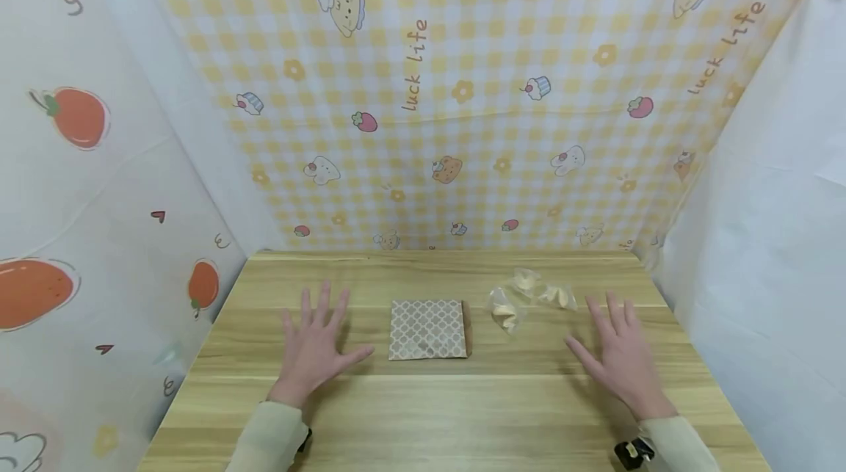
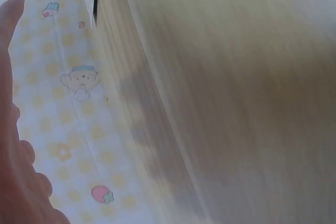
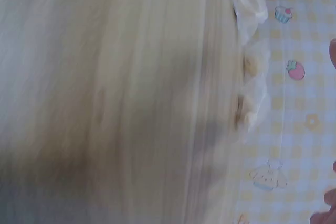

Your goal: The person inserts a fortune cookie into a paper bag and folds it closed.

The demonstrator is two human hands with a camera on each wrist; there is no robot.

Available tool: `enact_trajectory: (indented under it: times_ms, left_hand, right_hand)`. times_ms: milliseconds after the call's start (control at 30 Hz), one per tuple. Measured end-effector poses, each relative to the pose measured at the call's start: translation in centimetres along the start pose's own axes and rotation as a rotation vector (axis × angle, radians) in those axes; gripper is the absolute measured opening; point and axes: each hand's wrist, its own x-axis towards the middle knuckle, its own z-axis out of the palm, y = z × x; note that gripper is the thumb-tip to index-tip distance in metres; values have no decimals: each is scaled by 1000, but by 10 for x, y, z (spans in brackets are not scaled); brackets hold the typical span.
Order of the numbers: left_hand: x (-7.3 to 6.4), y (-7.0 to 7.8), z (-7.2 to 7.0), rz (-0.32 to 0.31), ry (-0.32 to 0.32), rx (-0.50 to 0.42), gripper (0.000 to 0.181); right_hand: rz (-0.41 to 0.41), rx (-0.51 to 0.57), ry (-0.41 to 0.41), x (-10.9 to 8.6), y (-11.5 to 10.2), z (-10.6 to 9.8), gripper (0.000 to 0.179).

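A flat paper bag point(image 1: 428, 329) with a grey-and-white lattice pattern lies on the wooden table, its brown edge facing right. To its right are three clear-wrapped fortune cookies point(image 1: 505, 312), grouped near the back; the right wrist view also shows these wrapped cookies point(image 3: 251, 9). My left hand point(image 1: 312, 354), fingers spread, is to the left of the bag and holds nothing. On the other side, my right hand point(image 1: 621, 362) has its fingers spread too, right of the cookies and apart from them. Only part of each hand appears in its wrist view.
The wooden table point(image 1: 436, 413) ends at a yellow checked cloth point(image 1: 449, 127) hanging at the back. White sheeting point(image 1: 767, 237) hangs along the right side, and a fruit-patterned sheet point(image 1: 119, 215) along the left. Dark wrist devices point(image 1: 633, 452) sit below the sleeves.
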Motion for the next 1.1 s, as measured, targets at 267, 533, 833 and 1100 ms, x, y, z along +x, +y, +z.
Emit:
enact_trajectory:
  times_ms: [267,533,833,1100]
  left_hand:
    - [7,22,7,12,-86,-66,115]
    - [22,50,14,76,-145,-102,115]
    - [36,81,22,178,-212,-84,111]
    - [41,105,30,248,-272,-92,104]
  right_hand:
    - [-58,97,-33,15,-23,15,88]
    - [-126,135,-120,35,-54,36,86]
    - [-298,135,-203,52,-100,61,71]
    - [-327,203,-311,55,-126,85,60]
